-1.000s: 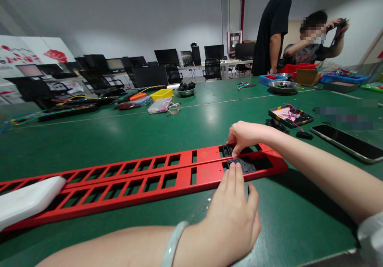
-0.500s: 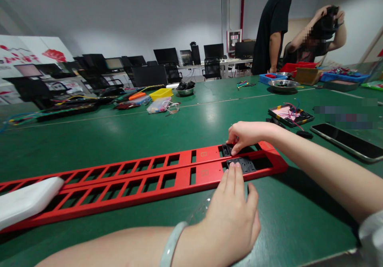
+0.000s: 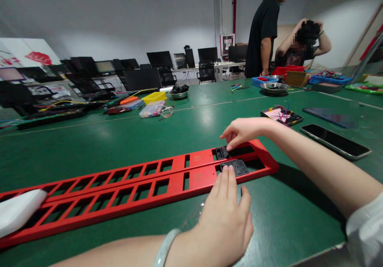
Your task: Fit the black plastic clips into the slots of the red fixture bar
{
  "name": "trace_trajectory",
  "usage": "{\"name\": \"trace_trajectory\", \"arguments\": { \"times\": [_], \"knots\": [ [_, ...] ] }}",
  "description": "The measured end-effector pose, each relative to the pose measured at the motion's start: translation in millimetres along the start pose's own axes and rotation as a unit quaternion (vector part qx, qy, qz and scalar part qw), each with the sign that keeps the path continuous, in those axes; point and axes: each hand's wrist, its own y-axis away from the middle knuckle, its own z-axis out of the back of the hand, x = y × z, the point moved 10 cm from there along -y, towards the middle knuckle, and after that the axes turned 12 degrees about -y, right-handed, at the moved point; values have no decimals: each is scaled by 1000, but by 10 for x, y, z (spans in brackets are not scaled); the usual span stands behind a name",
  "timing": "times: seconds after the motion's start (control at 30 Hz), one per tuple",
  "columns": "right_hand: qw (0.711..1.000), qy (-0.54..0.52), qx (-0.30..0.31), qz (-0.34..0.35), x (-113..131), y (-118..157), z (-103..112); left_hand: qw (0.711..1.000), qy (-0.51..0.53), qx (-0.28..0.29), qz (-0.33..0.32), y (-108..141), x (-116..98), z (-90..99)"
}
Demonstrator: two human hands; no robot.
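Two long red slotted strips (image 3: 176, 181) lie side by side on the green table. My left hand (image 3: 226, 215), with a pale bangle at its wrist, reaches in from below. Its fingers are stretched out, the tips resting on a black plastic piece (image 3: 237, 167) set in an opening of the near strip. Over the far strip, my right hand (image 3: 243, 133) has its forefinger raised and apart from the thumb. That thumb touches a smaller black plastic piece (image 3: 221, 152) in the far strip's opening; part of this piece is hidden by the hand.
A white block (image 3: 20, 211) lies over the strips' left end. To the right are a phone (image 3: 335, 139) and a small tray with wires (image 3: 281, 115). Metal bowls (image 3: 275, 89), a yellow bin (image 3: 154, 97) and bagged parts stand farther back. Two people are beyond the table.
My right forefinger has lifted off the far black piece and opened away from the thumb. My left hand stays on the near piece. The view has shifted slightly.
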Motion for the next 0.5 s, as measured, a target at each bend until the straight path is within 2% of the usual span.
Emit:
{"name": "trace_trajectory", "arguments": {
  "times": [0.07,0.13,0.2,0.23,0.3,0.37,0.43,0.5],
  "knots": [
    [996,-8,-82,-45,-176,292,416,1000,-5,-5,-5,3,1,3],
    [976,18,-181,-118,-461,749,876,1000,-9,-11,-10,5,-1,10],
    [955,30,-237,-177,-764,1224,1179,1000,-10,-14,-14,5,-1,12],
    [950,14,-238,-199,-919,1404,1231,1000,-10,-13,-15,5,-1,9],
    [944,-72,-195,-257,-1257,1611,1129,1000,-7,-11,-14,4,0,3],
    [923,-159,-116,-332,-1556,1636,836,1000,-3,-9,-11,3,1,-3],
    [894,-208,-50,-394,-1744,1518,524,1000,0,-9,-7,4,0,-3],
    [871,-200,-32,-448,-1865,1339,334,1000,3,-8,-5,7,-2,-2]
  ]
}}
